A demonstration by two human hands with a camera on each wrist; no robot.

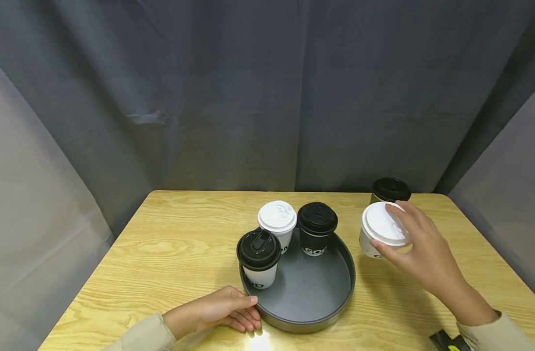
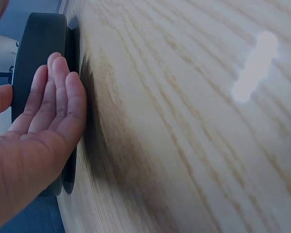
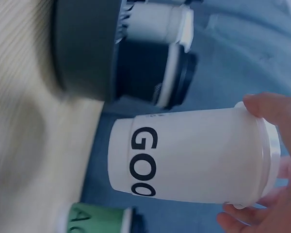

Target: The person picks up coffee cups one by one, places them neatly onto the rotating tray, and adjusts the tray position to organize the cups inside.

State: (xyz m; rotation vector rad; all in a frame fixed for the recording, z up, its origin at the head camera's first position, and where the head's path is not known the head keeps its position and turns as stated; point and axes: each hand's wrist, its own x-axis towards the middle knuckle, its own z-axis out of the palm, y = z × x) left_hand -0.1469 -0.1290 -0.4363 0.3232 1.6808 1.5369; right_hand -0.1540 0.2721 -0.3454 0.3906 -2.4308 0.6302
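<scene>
My right hand (image 1: 425,248) grips a white paper coffee cup (image 3: 199,158) by its white lid (image 1: 385,223), thumb on one side and fingers on the other. The cup is held upright above the table, to the right of a round dark grey tray (image 1: 311,287). My left hand (image 1: 225,309) rests against the tray's near left side, thumb at the rim and nearly straight fingers (image 2: 60,92) along the outer wall. Inside the tray stand a white cup with a black lid (image 1: 259,258), a white-lidded cup (image 1: 277,224) and a black cup with a black lid (image 1: 316,229).
Behind the held cup, a green cup (image 3: 94,221) with a black lid (image 1: 391,189) stands on the wooden table (image 1: 184,243). A dark grey curtain (image 1: 232,97) hangs beyond the far edge. A small black and yellow item (image 1: 449,341) lies by the right sleeve.
</scene>
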